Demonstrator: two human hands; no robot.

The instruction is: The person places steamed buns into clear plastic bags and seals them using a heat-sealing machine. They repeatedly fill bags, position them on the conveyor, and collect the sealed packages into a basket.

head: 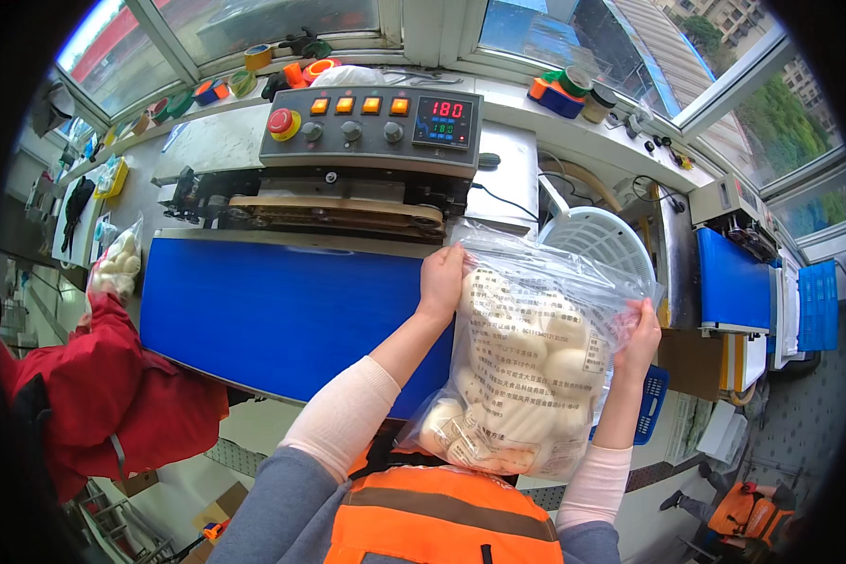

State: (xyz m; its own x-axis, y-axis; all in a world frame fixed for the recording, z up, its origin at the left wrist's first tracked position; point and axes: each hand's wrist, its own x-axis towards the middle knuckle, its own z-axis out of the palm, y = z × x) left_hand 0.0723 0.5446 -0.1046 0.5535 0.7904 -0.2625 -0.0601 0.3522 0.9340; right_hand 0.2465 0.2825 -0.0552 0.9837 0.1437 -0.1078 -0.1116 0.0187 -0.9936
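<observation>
A large transparent plastic bag (529, 352) of white, rounded pieces that look like steamed buns hangs upright before my orange vest. My left hand (443, 278) pinches its upper left corner, and my right hand (638, 342) grips its upper right edge. Printed writing covers the bag's front. Beside my left forearm lies the blue conveyor belt (275, 310) of a band sealing machine. Behind that belt runs the brown sealing band (338, 211), under a control panel (370, 130) with lit orange switches, knobs and a red emergency stop button.
A person in a red jacket (106, 402) stands at left, near another bag of white pieces (118, 264). Behind my bag is a white plastic basket (599, 229). Tape rolls (576, 81) sit on the windowsill. A second blue conveyor (733, 282) and a person in an orange vest (744, 511) are at right.
</observation>
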